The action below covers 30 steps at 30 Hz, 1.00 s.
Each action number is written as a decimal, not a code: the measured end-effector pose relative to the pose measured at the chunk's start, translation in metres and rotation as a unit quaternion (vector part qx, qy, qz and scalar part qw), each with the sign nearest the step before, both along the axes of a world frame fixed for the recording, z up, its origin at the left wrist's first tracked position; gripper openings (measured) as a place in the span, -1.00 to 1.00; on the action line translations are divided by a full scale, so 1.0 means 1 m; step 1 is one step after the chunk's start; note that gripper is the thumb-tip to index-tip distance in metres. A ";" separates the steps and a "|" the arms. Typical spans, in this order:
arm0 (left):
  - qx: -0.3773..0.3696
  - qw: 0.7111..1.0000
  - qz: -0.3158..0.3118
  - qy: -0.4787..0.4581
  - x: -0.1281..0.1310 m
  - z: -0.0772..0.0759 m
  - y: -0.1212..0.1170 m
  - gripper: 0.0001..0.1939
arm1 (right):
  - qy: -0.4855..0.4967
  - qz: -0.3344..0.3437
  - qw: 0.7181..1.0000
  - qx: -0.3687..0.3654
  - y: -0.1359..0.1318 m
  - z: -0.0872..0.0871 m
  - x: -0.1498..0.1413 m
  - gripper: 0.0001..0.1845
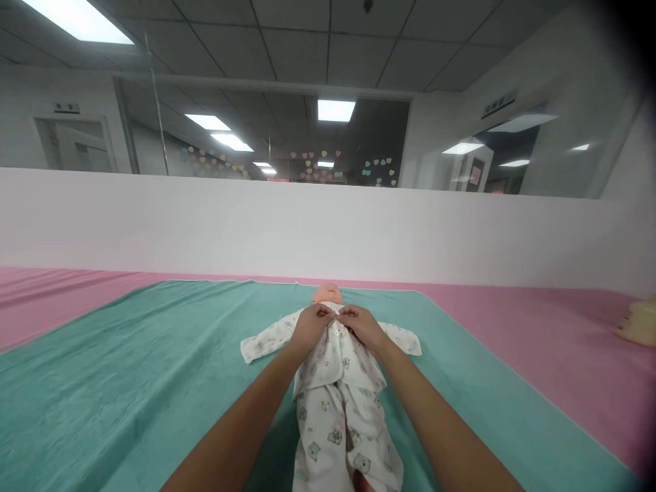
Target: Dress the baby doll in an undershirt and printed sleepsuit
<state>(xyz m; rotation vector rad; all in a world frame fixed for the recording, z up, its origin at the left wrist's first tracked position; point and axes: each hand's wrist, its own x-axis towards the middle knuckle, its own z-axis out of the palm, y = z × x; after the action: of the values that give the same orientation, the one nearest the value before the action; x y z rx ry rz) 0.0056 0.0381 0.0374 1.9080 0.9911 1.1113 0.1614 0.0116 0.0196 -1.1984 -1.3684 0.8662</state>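
Note:
A baby doll (328, 294) lies on its back with its head away from me. It wears a white long-sleeved baby shirt (320, 372) printed with small animals, and matching trousers (322, 427). Both sleeves spread out to the sides. My left hand (312, 324) pinches one front edge of the shirt close under the doll's chin. Opposite it, nearly touching, my right hand (363, 326) pinches the other edge. A small fastener (337, 333) shows just below my fingers. Whatever sits between the fingertips is too small to make out.
Beneath the doll is a teal blanket (154, 383) over a pink cover (538, 342). A low white wall (328, 232) with glass above it stands behind. At the far right edge is a pale yellowish object (638, 322), partly cut off.

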 end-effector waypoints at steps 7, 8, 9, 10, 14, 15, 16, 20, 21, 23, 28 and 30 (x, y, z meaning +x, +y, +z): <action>-0.028 0.999 -0.006 -0.023 0.002 -0.002 0.002 -0.84 | 0.011 0.036 0.999 -0.006 -0.002 0.003 0.002 -0.76; -0.038 0.999 -0.012 -0.032 0.002 -0.003 0.002 -0.83 | 0.013 0.040 0.999 -0.004 -0.002 0.003 0.003 -0.77; -0.046 0.998 -0.017 -0.040 0.002 -0.003 0.002 -0.83 | 0.017 0.044 0.999 -0.004 -0.002 0.003 0.003 -0.79; -0.053 0.997 -0.020 -0.047 0.002 -0.003 0.003 -0.83 | 0.019 0.049 0.999 -0.006 -0.002 0.004 0.004 -0.80; -0.068 0.995 -0.034 -0.063 0.002 -0.002 0.002 -0.84 | 0.015 0.056 0.998 -0.020 -0.003 0.005 0.004 -0.82; -0.071 0.995 -0.039 -0.065 0.002 -0.002 0.001 -0.84 | 0.015 0.057 0.998 -0.021 -0.004 0.005 0.004 -0.81; -0.073 0.994 -0.041 -0.066 0.002 -0.002 0.001 -0.84 | 0.018 0.057 0.998 -0.020 -0.004 0.005 0.004 -0.81; -0.069 0.994 -0.032 -0.076 0.002 -0.002 0.001 -0.87 | 0.029 0.046 0.998 -0.016 -0.003 0.003 0.003 -0.80; -0.067 0.994 -0.029 -0.078 0.002 -0.002 0.001 -0.88 | 0.026 0.041 0.999 -0.013 -0.002 0.002 0.003 -0.80; -0.062 0.995 -0.028 -0.078 0.002 -0.003 0.002 -0.88 | 0.016 0.029 0.999 -0.011 0.000 0.000 0.003 -0.81; -0.035 0.999 -0.005 -0.036 0.002 -0.004 0.004 -0.89 | -0.004 -0.011 1.000 -0.003 0.002 -0.004 0.001 -0.79; -0.016 1.000 0.010 -0.010 0.002 -0.002 0.003 -0.88 | -0.010 -0.021 1.000 -0.002 0.002 -0.005 0.000 -0.77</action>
<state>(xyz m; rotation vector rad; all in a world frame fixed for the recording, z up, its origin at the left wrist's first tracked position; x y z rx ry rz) 0.0078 0.0409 0.0354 1.8618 1.0126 1.1162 0.1617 0.0138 0.0149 -1.2375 -1.3531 0.8283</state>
